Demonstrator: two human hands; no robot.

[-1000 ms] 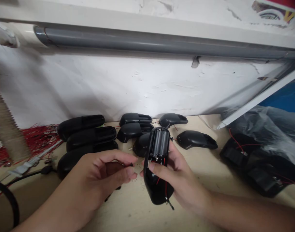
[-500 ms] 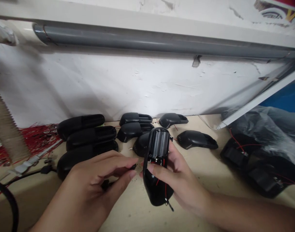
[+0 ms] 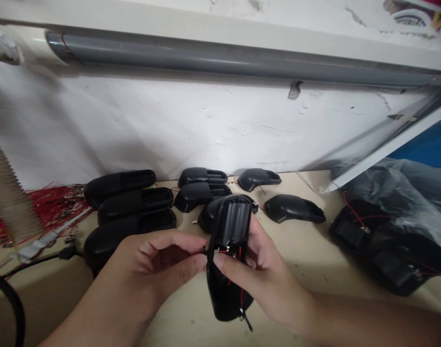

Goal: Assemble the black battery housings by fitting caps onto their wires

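My right hand (image 3: 264, 270) grips an opened black plastic housing (image 3: 220, 301), tilted upright, with its hollow side facing me. Inside its upper end is a ribbed battery compartment (image 3: 237, 219). Below that, thin red wires (image 3: 241, 294) run among small metal contacts, and a short black lead (image 3: 247, 322) hangs off the lower edge. My right thumb presses by a small metal piece at the left rim. Closed in a pinch, my left hand (image 3: 151, 270) has a small black part (image 3: 205, 250) between thumb and forefinger, right at that rim. Whether it touches the housing I cannot tell.
Several similar black housings (image 3: 202, 196) lie in rows along the wall. More with red wires (image 3: 394, 265) sit at right beside clear plastic wrap (image 3: 415, 202). Red wire bundles (image 3: 58, 207) and black cables (image 3: 36, 262) are at left. A grey pipe (image 3: 206, 57) runs overhead.
The housing in my right hand has shifted slightly left and down. My left fingertips, with the small black part, have come from a gap away to the housing's left rim.
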